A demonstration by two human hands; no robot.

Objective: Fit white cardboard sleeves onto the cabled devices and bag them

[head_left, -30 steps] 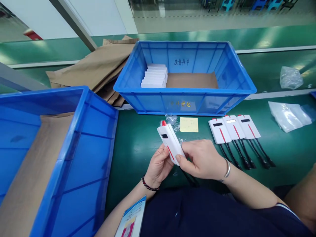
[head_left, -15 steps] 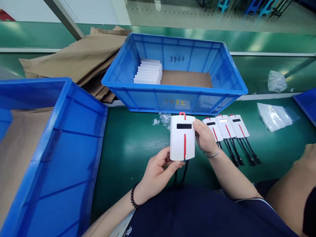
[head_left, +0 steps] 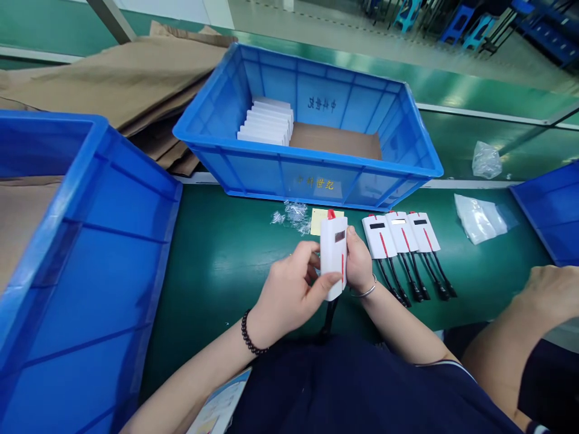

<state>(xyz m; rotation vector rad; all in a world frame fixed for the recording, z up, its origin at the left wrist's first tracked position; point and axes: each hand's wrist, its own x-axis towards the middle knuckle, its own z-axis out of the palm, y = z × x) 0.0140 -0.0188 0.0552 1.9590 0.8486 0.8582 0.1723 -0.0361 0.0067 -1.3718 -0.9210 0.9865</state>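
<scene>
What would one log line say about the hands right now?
left hand: holds white plastic device with red stripe | right hand: grips same device | nearby: three matching devices

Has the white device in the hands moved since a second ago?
Yes. The white device shifted right: from left of the yellow note to overlapping its right side.

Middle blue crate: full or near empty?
Near empty: the crate holds one short row of white units at its left; bare cardboard covers the rest.
</scene>
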